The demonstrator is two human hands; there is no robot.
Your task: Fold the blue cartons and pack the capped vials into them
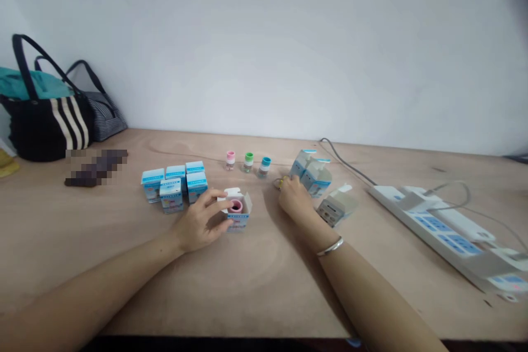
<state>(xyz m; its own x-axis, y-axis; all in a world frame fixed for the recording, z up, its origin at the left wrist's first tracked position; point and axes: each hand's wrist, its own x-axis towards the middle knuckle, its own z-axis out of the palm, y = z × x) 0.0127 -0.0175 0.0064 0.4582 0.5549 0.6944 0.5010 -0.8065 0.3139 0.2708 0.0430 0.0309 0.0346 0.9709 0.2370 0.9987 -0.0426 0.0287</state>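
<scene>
My left hand (206, 221) is at a small white-and-blue open box (237, 222), thumb against its side and fingers over its top edge. Inside sits a pink-rimmed jar (236, 206), which a fingertip touches. My right hand (295, 198), a bracelet on its wrist, is closed around a small yellow item (282, 182), mostly hidden by the fingers. Just behind that hand stand two opened boxes (317, 179), and another opened box (336, 206) lies tilted to its right. Between the hands, farther back, are small clear jars with a pink (230, 160), a green (248, 162) and a blue top (264, 166).
Several closed blue-and-white boxes (171, 196) stand left of my left hand. A power strip (437, 236) with plugs and a grey cable (348, 162) lies on the right. At the far left are a black striped bag (49, 126) and a pixelated dark object (97, 169).
</scene>
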